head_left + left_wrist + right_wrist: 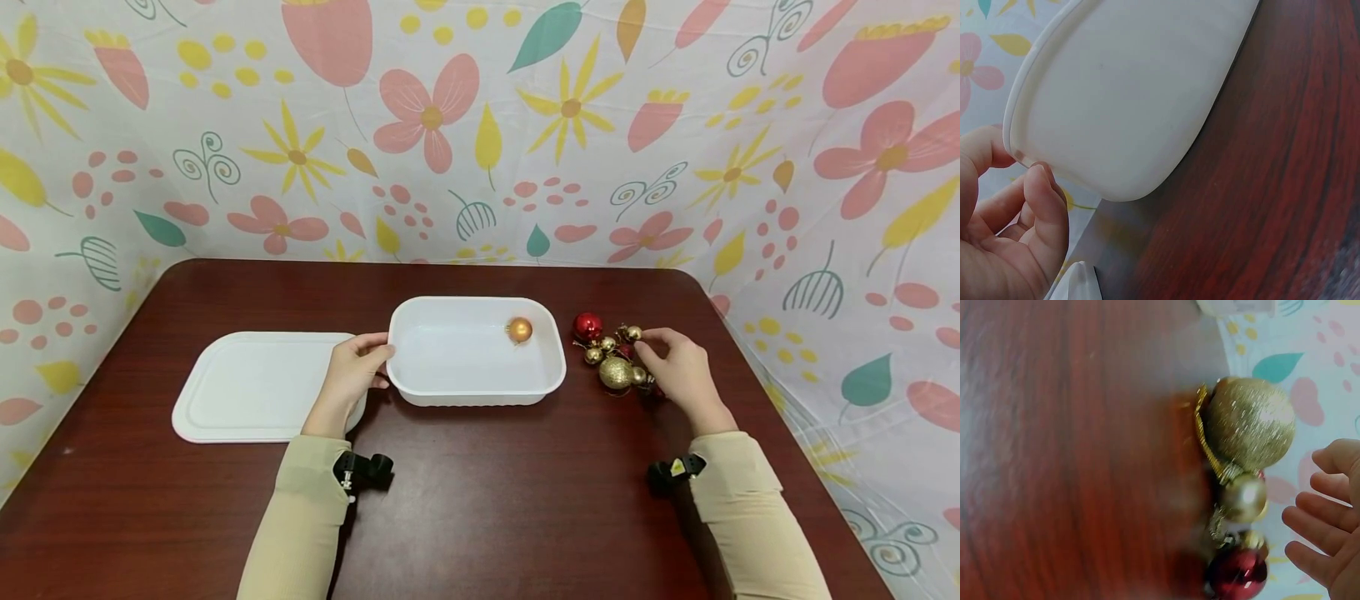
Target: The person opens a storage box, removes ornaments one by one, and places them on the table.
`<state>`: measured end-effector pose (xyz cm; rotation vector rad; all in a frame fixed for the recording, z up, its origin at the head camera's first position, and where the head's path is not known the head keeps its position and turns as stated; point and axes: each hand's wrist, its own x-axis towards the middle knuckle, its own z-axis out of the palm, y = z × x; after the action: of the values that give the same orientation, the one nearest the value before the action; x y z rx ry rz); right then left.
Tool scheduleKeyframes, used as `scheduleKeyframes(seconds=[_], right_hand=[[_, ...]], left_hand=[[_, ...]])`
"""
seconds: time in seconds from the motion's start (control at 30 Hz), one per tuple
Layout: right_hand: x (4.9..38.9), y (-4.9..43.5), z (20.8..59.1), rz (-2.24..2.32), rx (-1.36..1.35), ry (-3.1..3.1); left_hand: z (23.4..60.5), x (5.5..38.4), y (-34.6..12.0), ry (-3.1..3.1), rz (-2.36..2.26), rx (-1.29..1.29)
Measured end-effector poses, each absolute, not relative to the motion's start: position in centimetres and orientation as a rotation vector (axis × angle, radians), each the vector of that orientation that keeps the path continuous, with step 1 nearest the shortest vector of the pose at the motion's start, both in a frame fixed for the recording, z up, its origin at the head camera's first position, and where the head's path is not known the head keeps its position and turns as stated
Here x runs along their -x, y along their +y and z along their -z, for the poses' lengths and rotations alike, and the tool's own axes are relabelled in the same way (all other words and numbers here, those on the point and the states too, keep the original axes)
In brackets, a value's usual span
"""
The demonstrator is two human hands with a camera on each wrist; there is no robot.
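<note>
A white rectangular plastic container [476, 398] stands in the middle of the table with one orange-gold bauble [520, 330] inside at its right end. My left hand [352, 367] pinches the container's left rim; up close in the left wrist view, the thumb and fingertips [1038, 181] meet at the edge of its white wall [1122, 94]. To the right lies a cluster of red and gold baubles [617, 372]. My right hand [678, 371] reaches over it, fingertips right at a small gold bauble [633, 332]. In the right wrist view its fingers are spread and loosely bent beside a glittery gold bauble [1250, 422].
A white lid [247, 387] lies flat left of the container, partly under my left hand and forearm in the head view. A floral-patterned cloth [480, 208] hangs behind the dark wooden table [510, 500]. Dark red baubles [1238, 572] lie among the gold ones.
</note>
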<state>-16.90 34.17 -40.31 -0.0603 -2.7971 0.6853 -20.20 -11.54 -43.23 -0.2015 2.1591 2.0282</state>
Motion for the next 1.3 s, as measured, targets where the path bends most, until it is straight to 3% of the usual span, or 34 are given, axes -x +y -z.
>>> scheduleKeyframes(seconds=[1.3], right_hand=[[18.2,23.9,36.9,-0.739,-0.390,-2.803]], left_hand=[[42.8,19.9,-11.5,2.223,-2.004,0.193]])
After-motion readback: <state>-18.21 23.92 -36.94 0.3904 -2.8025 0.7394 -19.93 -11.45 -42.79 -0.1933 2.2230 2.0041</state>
